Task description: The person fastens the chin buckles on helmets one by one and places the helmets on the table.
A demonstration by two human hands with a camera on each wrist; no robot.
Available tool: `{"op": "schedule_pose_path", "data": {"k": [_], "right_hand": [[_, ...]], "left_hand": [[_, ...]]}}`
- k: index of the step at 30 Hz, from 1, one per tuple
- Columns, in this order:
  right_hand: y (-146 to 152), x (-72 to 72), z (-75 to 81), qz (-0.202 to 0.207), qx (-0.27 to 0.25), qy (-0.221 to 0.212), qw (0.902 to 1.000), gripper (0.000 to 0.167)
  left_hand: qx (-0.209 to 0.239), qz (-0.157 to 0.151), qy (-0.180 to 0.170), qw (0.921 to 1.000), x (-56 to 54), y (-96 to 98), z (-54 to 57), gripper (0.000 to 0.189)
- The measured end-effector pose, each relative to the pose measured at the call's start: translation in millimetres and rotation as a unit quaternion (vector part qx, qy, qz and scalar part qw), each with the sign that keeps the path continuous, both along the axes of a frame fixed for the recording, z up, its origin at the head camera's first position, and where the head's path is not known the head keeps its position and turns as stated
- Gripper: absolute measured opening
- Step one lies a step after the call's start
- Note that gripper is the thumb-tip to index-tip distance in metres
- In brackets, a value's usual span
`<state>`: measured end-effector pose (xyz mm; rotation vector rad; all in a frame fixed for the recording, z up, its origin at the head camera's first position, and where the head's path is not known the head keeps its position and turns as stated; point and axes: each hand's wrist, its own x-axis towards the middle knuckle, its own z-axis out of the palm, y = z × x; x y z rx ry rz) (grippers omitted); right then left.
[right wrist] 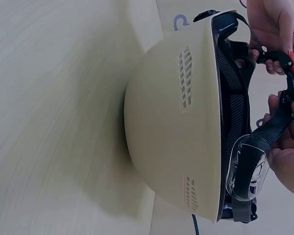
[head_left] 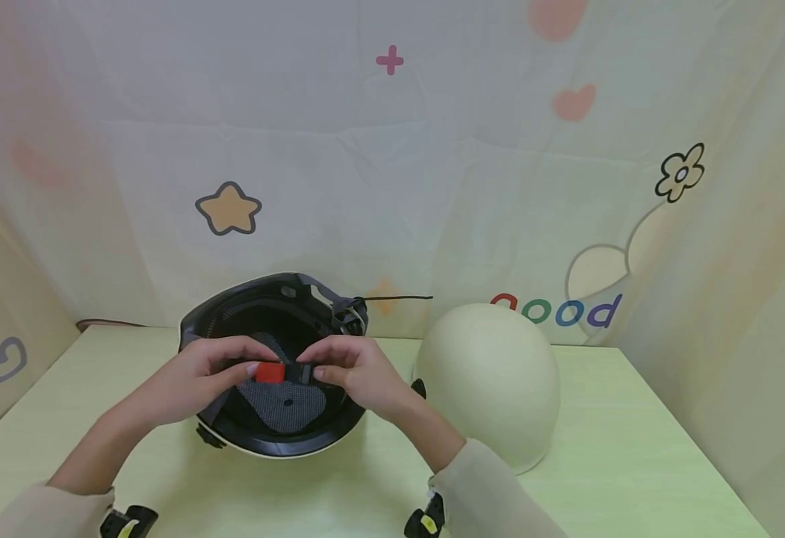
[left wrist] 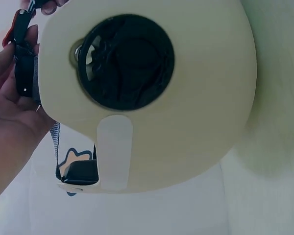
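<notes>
A cream helmet (head_left: 283,445) lies upside down on the table, its black padded inside facing up. Over that opening, both hands hold the chin-strap buckle. My left hand (head_left: 193,377) pinches the red part (head_left: 270,373) of it between thumb and fingers. From the other side, my right hand (head_left: 364,372) pinches the black part (head_left: 298,373). The two parts meet end to end; whether they are locked together I cannot tell. In the right wrist view, a black strap (right wrist: 273,128) runs from the helmet to the right hand. A round black piece (left wrist: 127,61) shows on the helmet's side.
A second cream helmet (head_left: 493,385) stands dome up, close to the right of my right forearm. Both sit on a pale table (head_left: 634,448). A printed curtain (head_left: 311,187) hangs behind, and a thin dark cord (head_left: 399,297) extends from the first helmet's back.
</notes>
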<state>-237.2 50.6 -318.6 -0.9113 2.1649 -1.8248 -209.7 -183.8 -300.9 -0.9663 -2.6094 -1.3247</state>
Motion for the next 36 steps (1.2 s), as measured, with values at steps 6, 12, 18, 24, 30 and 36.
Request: {"op": "schedule_pose_path", "data": {"k": [6, 12, 18, 24, 30, 36], "right_hand": [[1.2, -1.7, -0.6, 0.004, -0.001, 0.001, 1.0000, 0.021], [2.4, -3.0, 0.4, 0.006, 0.001, 0.005, 1.0000, 0.021], [0.8, -2.1, 0.7, 0.018, -0.004, -0.007, 0.9998, 0.020], [2.6, -2.1, -2.4, 0.012, -0.014, -0.007, 0.9998, 0.017], [4.1, -1.9, -3.5, 0.013, -0.015, -0.007, 0.9998, 0.016], [3.7, -1.5, -4.6, 0.016, -0.015, -0.003, 0.9997, 0.015]], "left_hand": [[0.024, -0.027, 0.008, 0.9993, 3.6, -0.6, -3.4, 0.021], [0.047, -0.037, -0.002, 0.9982, 3.0, -3.0, -7.8, 0.026], [0.033, 0.006, 0.013, 0.9993, 5.8, 2.9, -9.2, 0.030], [0.037, 0.035, 0.039, 0.9980, 6.2, 7.9, -12.2, 0.028], [0.048, 0.048, 0.045, 0.9967, 6.0, 9.6, -15.7, 0.028], [0.049, 0.060, 0.037, 0.9963, 7.1, 9.8, -17.7, 0.029]]}}
